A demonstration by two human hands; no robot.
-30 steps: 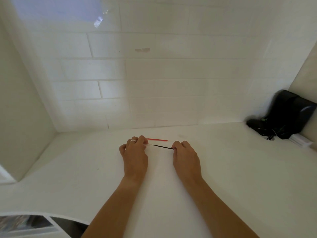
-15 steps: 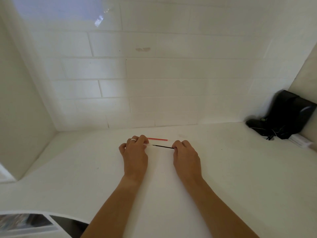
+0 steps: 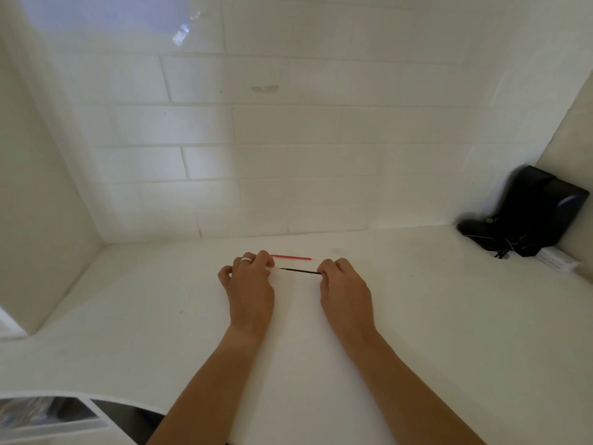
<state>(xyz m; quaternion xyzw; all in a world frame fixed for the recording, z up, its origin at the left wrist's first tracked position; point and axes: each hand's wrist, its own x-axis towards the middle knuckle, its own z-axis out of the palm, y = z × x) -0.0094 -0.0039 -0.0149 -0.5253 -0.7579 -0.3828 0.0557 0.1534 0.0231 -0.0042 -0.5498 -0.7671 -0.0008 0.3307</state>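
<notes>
A thin black rod (image 3: 301,271), like a pen refill, spans the gap between my two hands over the white counter (image 3: 417,316). My left hand (image 3: 252,284), with a ring on one finger, pinches its left tip, which looks pale or clear. My right hand (image 3: 345,289) pinches the right end with curled fingers. Just beyond them a thin red rod (image 3: 292,257) lies flat on the counter, its left end hidden behind my left fingers.
A white tiled wall (image 3: 288,155) rises behind the counter, and a white side panel (image 3: 38,203) closes the left. A black device with wires (image 3: 532,216) sits in the far right corner, a small white box (image 3: 556,258) next to it. The counter's front edge curves at lower left.
</notes>
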